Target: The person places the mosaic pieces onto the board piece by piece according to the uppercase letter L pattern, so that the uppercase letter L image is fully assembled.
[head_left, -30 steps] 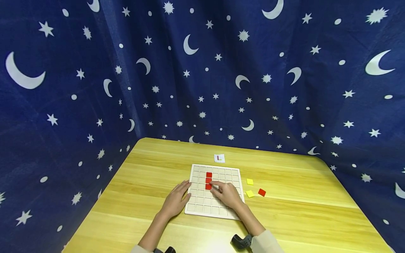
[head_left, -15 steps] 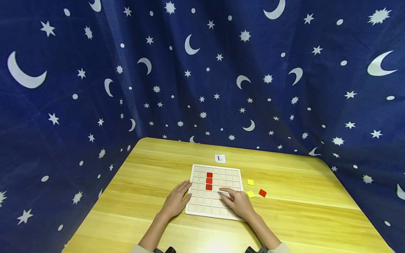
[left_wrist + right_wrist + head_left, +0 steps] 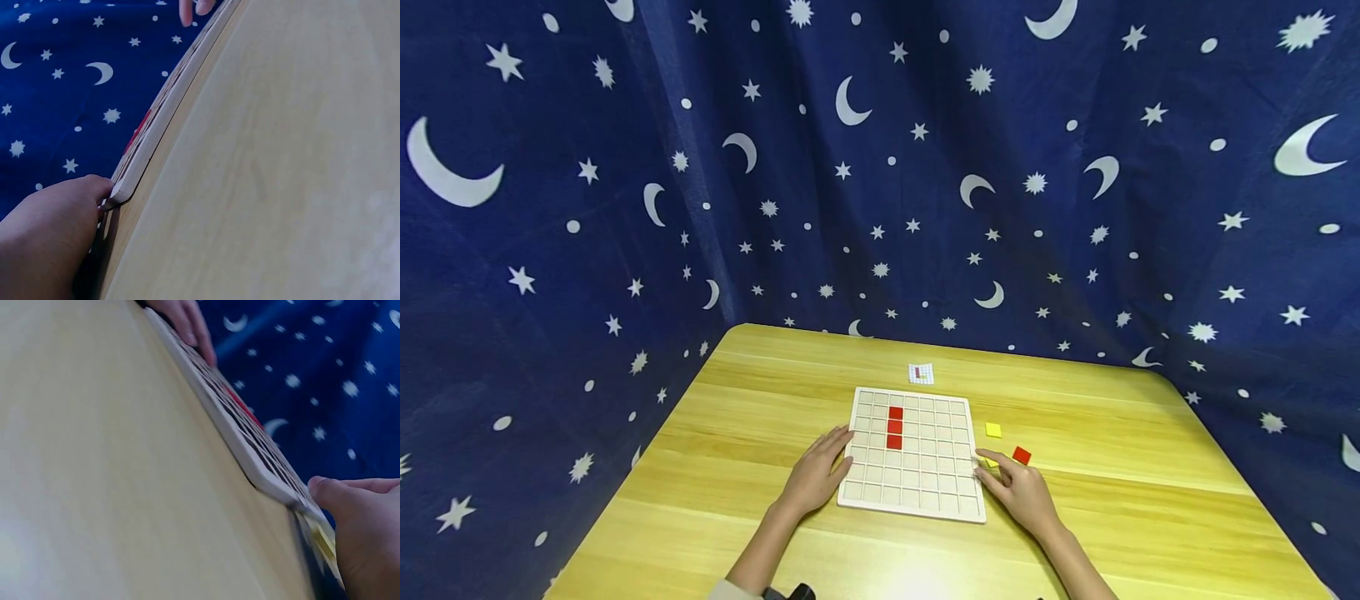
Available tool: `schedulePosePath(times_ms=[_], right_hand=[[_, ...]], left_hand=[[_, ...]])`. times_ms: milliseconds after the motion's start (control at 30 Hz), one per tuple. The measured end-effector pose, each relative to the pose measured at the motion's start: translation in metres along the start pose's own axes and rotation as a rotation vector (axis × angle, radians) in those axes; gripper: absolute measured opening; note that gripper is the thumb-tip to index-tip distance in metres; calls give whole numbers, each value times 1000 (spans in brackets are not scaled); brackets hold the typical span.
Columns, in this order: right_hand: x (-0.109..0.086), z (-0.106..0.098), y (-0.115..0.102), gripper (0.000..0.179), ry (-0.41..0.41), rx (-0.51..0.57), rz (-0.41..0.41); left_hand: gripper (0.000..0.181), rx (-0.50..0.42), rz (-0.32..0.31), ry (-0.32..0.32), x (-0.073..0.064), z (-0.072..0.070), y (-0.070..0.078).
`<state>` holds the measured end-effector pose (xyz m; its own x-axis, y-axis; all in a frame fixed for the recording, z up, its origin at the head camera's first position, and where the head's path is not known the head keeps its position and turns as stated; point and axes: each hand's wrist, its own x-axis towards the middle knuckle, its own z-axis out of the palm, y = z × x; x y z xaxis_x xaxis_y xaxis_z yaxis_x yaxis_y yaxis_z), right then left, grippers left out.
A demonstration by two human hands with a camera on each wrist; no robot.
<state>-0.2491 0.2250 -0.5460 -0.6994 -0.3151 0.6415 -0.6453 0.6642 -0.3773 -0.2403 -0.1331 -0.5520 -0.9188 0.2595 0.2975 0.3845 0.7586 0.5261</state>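
Note:
A white gridded board (image 3: 910,508) lies on the table with several square cells. Three red square tiles (image 3: 895,427) sit in one column of its upper left part. My left hand (image 3: 815,477) rests on the board's left edge, fingers extended; the left wrist view shows its thumb against the board corner (image 3: 122,190). Just past the right edge, my right hand (image 3: 1024,493) reaches over a yellow tile (image 3: 992,463), which its fingers partly cover. Nothing shows between the right fingers and thumb. Another yellow tile (image 3: 993,430) and a loose red tile (image 3: 1022,455) lie close by.
Behind the board lies a small printed card (image 3: 921,373) bearing a grid with coloured squares. The wooden table (image 3: 760,367) ends at a dark blue curtain (image 3: 925,192) patterned with moons and stars, which also hangs at both sides.
My right hand has drawn back from the red column, moving right across the board to beside the yellow tile. The left hand stays on the left edge.

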Motion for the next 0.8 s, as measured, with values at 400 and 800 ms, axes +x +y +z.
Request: schedulePosePath(times_ms=[400, 800], right_hand=[[-16, -33, 39, 43, 31, -208, 130], [-22, -41, 49, 37, -28, -254, 281]], left_hand=[[45, -1, 3, 7, -1, -1, -1], [45, -6, 9, 12, 0, 0, 0]])
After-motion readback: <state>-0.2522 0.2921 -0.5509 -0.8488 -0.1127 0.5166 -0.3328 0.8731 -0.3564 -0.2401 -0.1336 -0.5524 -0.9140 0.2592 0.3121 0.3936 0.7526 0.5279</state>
